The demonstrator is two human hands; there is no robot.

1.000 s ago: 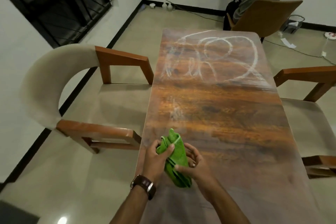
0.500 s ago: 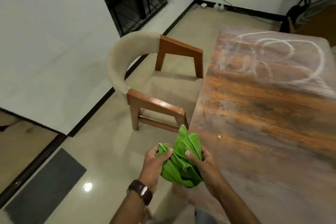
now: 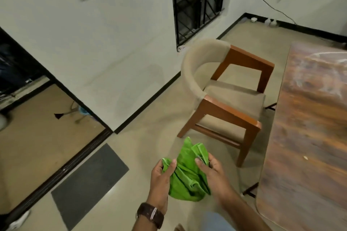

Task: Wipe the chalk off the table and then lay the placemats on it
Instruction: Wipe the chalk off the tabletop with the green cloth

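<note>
Both my hands hold a bunched green cloth (image 3: 187,176) over the floor, left of the table. My left hand (image 3: 161,180) grips its left side, thumb on top. My right hand (image 3: 212,172) grips its right side, thumb pressed into the folds. The wooden table (image 3: 308,137) runs along the right edge of the view. White chalk lines (image 3: 326,62) show on its far part, and a small white crumb (image 3: 305,157) lies on its near part. No placemats are in view.
An armchair (image 3: 225,95) with wooden arms and a beige back stands between me and the table's left edge. A dark floor mat (image 3: 90,184) lies at lower left by an open doorway (image 3: 37,118). A barred window (image 3: 197,0) is in the white wall.
The view has swung left, away from the table. My hands and the cloth have come off the tabletop and now sit over the floor. Both hands still hold the cloth.
</note>
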